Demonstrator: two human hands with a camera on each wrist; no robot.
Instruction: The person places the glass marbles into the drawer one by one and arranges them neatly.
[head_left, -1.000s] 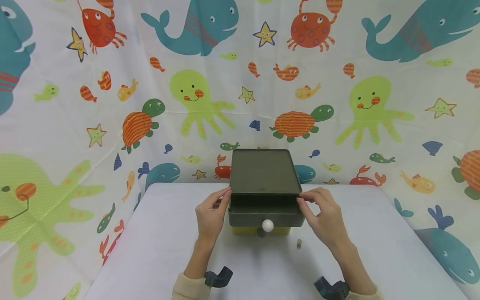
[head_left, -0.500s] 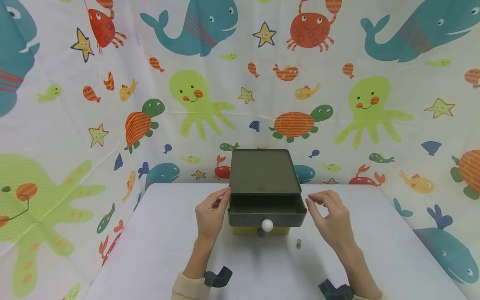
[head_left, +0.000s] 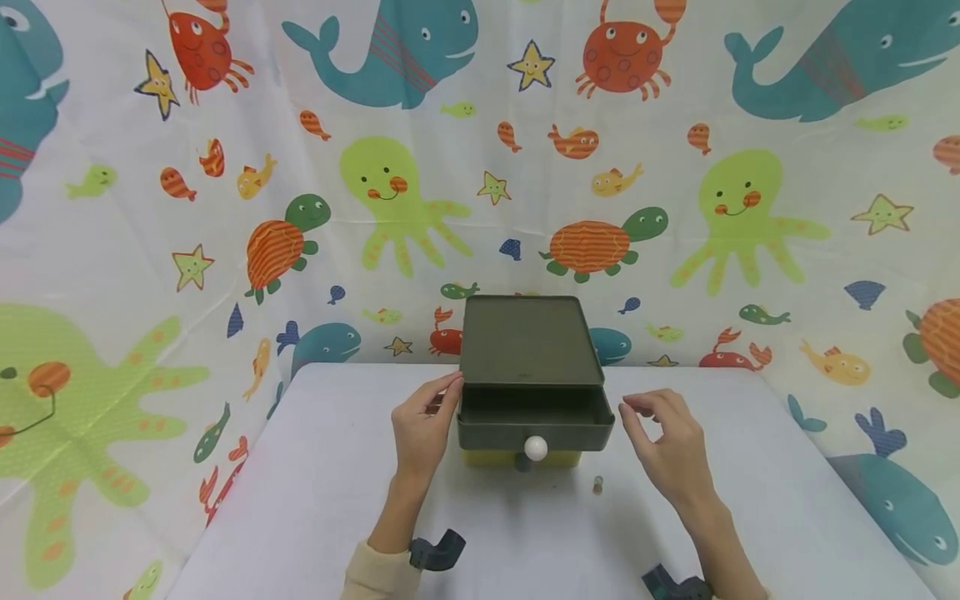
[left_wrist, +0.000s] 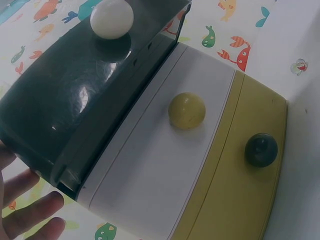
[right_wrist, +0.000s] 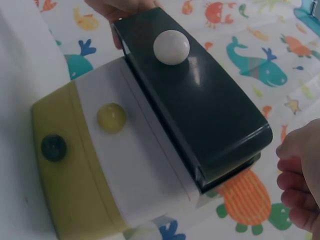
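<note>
Drawers stack 3 high in the small chest [head_left: 531, 367] at the middle of the desk [head_left: 315, 500]: a dark green one on top with a white knob [head_left: 536, 447], a white one with a yellow knob [left_wrist: 186, 110] under it, and a yellow one with a dark knob [left_wrist: 260, 149] at the bottom. The top drawer [head_left: 534, 421] stands pulled out toward the person, and no contents can be made out from above.

Compared with 1 second ago, the right hand [head_left: 667, 446] has let go of the chest's right edge and drawn off to the side; it now hovers just beside the open drawer, its grip loose, fingers lightly curled and holding nothing. The left hand [head_left: 422, 433] has not moved: its straight fingers press the chest's left side, steadying it.

So the drawer is out and the right hand is free. A small marble-like bead [head_left: 597, 482] lies on the desk in front of the chest, near that hand.
</note>
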